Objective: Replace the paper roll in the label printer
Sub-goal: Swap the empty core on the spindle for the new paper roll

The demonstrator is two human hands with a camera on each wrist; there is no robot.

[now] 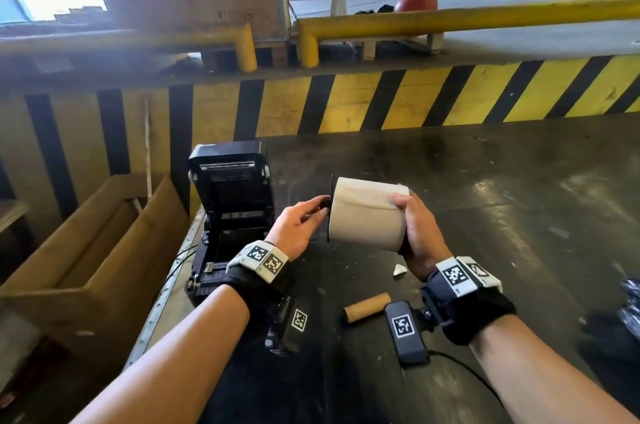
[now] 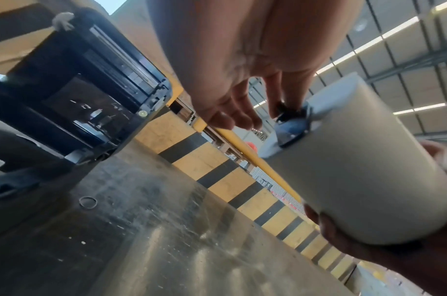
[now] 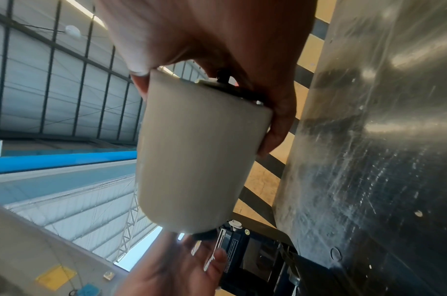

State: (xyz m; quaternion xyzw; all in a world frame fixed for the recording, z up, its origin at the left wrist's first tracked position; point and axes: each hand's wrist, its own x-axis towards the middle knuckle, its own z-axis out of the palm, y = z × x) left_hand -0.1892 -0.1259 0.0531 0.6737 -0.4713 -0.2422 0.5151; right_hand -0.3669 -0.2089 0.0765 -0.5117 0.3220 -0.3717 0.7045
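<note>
Right of the open printer (image 1: 230, 212), the right hand (image 1: 417, 233) wraps the new roll (image 1: 367, 212) level, so the left hand (image 1: 298, 226) can pinch its black end piece (image 1: 327, 204) to seat it.

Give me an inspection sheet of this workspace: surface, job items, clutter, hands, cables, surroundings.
Surface: dark table, scuffed and speckled with debris.
Job's things: label printer at the table's left edge, lid open, bay looks empty; new paper roll held above the table, black holder at its left end; empty cardboard core lying on the table.
Clutter: white paper scrap; rubber band; crumpled foil-like item at the right edge.
Hands: right hand grips the roll; left hand pinches the holder.
Cables: thin wires beside the printer.
Surroundings: yellow-black striped wall, cardboard box left, people far off.
</note>
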